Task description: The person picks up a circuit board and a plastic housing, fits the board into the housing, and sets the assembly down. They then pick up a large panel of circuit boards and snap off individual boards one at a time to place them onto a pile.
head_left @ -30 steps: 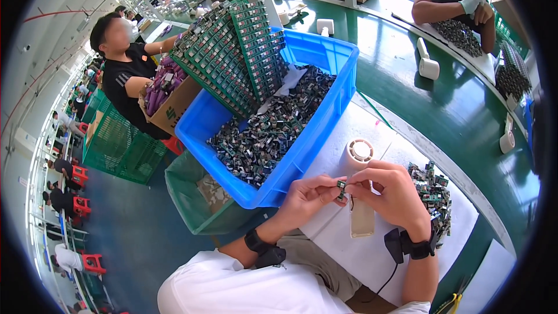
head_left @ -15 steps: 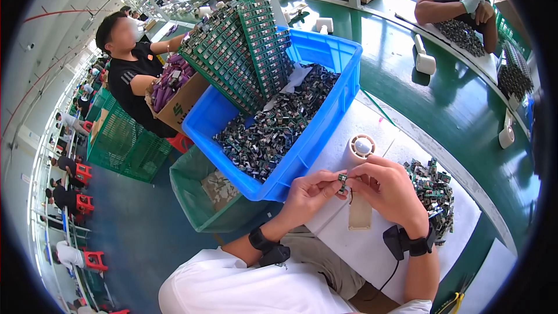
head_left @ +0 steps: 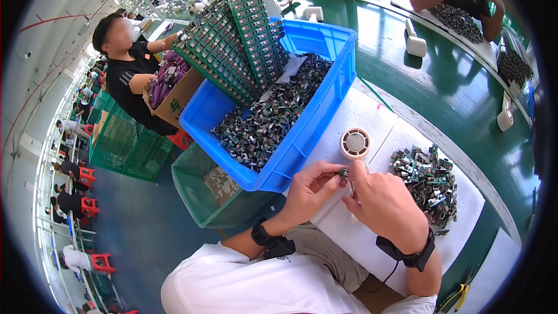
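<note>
My left hand [head_left: 314, 192] pinches a small green circuit board [head_left: 343, 172] between thumb and fingertips, above the white work surface [head_left: 331, 219]. Close beside it is my right hand [head_left: 386, 197], its index fingertip by the board and its fingers curled; whatever they grip is hidden. A thin dark strand runs down between the hands. Just beyond them lies a cream handheld fan [head_left: 355, 143] with its round head facing up; my right hand covers most of its handle. To the right of my right hand spreads a pile of small circuit boards [head_left: 427, 183].
A blue bin [head_left: 317, 154] of small boards and large green board panels [head_left: 218, 46] stands at left. Below it sits a green lined bin [head_left: 197, 197]. A co-worker holds a carton [head_left: 189, 96] of purple items. More fans [head_left: 415, 46] lie on the green conveyor. Yellow-handled pliers [head_left: 462, 296] lie lower right.
My right hand has turned, its back now more upward and its thumb lower, covering the fan's handle. My left hand still pinches the board. The view has shifted slightly.
</note>
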### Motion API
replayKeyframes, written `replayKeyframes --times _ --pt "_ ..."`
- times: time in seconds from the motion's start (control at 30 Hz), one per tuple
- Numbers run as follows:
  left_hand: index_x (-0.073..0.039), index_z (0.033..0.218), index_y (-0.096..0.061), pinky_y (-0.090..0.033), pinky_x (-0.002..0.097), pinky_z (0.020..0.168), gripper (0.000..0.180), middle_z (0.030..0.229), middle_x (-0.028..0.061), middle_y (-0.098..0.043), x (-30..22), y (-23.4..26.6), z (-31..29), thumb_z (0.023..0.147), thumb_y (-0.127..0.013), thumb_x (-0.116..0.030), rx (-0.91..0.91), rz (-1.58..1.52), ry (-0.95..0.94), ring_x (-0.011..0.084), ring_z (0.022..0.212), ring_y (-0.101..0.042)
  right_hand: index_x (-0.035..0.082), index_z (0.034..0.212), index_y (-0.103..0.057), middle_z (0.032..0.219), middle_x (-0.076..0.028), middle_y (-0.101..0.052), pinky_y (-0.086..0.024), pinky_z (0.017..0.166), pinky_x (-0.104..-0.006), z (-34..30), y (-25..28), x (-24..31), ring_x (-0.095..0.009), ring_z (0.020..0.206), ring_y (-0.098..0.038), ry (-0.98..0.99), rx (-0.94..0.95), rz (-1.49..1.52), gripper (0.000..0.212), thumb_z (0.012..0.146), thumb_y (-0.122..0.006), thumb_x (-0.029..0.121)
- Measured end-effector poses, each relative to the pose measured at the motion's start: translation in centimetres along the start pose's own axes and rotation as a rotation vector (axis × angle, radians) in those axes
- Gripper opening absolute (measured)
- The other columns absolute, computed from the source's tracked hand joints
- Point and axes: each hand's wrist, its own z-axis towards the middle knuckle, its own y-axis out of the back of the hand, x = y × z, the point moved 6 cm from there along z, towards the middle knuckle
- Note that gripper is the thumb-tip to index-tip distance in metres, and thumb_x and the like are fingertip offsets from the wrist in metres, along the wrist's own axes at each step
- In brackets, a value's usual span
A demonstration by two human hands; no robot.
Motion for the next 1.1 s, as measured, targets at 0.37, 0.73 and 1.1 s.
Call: replayKeyframes --times 0.37,0.73,1.1 --pt "0.004 0.127 -0.056 -0.052 0.0283 0.094 0.029 0.115 0.0106 -0.066 -0.3 0.6 0.2 0.099 -0.059 -0.006 -0.022 -0.013 0.024 0.0152 0.105 -0.065 -0.001 0.102 -0.067 0.078 -0.015 -0.072 -0.055 0.064 -0.0322 0.9 1.0 -0.6 -0.025 0.065 -0.070 -0.002 -0.034 0.660 0.020 0.087 -0.070 0.013" --pt "0.004 0.129 -0.056 -0.051 0.0264 0.093 0.030 0.117 0.0110 -0.068 -0.5 0.2 -0.1 0.100 -0.059 -0.005 0.010 0.104 0.013 0.0142 0.109 -0.065 0.005 0.098 -0.074 0.086 -0.014 -0.072 -0.055 0.070 -0.0364 0.8 1.3 -1.4 -0.030 0.072 -0.069 0.191 -0.290 0.395 0.017 0.085 -0.074 0.015" --pt "0.006 0.124 -0.061 -0.054 0.0275 0.088 0.029 0.114 0.0116 -0.069 -1.2 1.1 -0.1 0.098 -0.063 -0.006 -0.046 0.217 0.120 0.0148 0.101 -0.068 0.003 0.092 -0.074 0.081 -0.017 -0.071 -0.055 0.070 -0.0345 1.5 0.7 -2.7 -0.031 0.072 -0.069 0.143 -0.182 0.575 0.012 0.082 -0.074 0.011"
